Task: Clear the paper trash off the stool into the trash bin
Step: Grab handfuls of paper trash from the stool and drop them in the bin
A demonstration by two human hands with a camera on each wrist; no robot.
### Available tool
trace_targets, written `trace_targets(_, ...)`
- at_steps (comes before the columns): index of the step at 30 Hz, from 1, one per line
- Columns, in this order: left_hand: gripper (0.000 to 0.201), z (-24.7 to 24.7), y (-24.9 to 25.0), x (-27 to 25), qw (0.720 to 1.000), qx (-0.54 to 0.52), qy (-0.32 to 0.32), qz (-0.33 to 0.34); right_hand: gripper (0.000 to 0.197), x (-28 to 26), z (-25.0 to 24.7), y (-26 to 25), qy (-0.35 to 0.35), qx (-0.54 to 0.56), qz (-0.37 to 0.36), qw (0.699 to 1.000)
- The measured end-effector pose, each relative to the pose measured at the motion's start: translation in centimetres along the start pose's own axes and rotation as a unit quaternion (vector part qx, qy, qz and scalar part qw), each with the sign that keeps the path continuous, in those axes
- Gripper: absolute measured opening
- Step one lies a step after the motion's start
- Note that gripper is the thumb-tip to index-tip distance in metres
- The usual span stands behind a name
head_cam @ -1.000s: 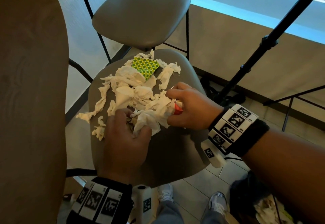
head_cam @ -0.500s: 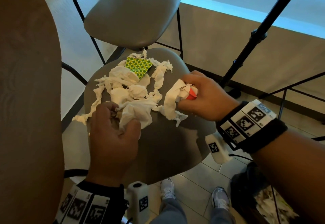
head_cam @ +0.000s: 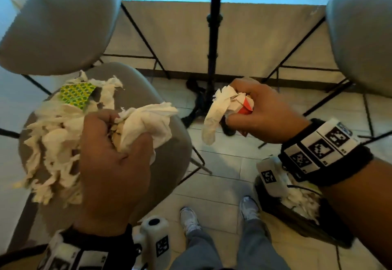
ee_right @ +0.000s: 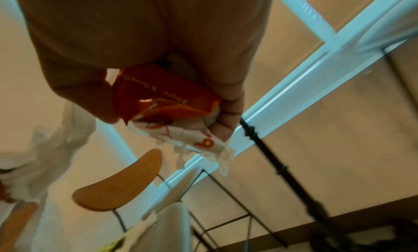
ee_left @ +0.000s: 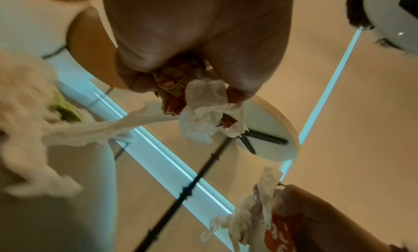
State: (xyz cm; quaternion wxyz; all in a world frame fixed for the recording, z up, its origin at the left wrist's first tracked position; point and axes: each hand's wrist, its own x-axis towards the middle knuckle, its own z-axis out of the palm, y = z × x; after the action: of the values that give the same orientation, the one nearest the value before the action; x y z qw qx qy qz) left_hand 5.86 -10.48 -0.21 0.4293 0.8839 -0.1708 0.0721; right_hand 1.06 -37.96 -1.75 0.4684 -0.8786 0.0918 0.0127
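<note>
Head view shows your right hand (head_cam: 261, 113) clamped round a wad (head_cam: 231, 104) of white tissue with a red-and-white wrapper in it, a tail of tissue hanging below the fist. That hand is clear of the stool (head_cam: 176, 142), out over the floor, with the bin (head_cam: 297, 212) low beside your right foot and partly hidden under your wrist. The right wrist view confirms the fingers curled tight on the red wrapper.

Your left hand (head_cam: 112, 159) is closed on a second clump (head_cam: 146, 123) of white tissue, held above the seat; the left wrist view shows a patterned scrap tucked in that fist too, and a strip of tissue trailing off toward the pile.

The bin already holds white paper, so some is done. Neither handful is dropped yet. A good heap (head_cam: 53, 149) of torn tissue lies on the seat, with a green dotted piece (head_cam: 76, 95) at its far edge. I judge you well short of finished: drop both handfuls, then at least one more trip to the seat.
</note>
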Motion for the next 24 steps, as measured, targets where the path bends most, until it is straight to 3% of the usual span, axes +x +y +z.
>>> trace_targets(4, 0.031, 8.5, 5.1, -0.8, 0.99, -0.073, -0.12, -0.003, 0.037, -7.0, -5.7, 7.0, 0.054, 0.009, 0.097, 0.994)
trace_targets(10, 0.027, 24.2, 10.2, -5.0, 0.942, -0.104, -0.317, 0.027, 0.017, -18.7, -9.9, 19.5, 0.158, 0.064, 0.201, 0.965)
trace_targets(18, 0.026, 42.9, 9.5, -13.9, 0.833, -0.142, -0.534, -0.031, 0.014, -29.0, -6.5, 36.3, 0.231, 0.132, 0.402, 0.876)
trace_targets(24, 0.033, 52.4, 5.2, -19.2, 0.779, -0.072, -0.622, -0.025, 0.006, -31.4, -1.5, 45.7, 0.272, 0.205, 0.493, 0.801)
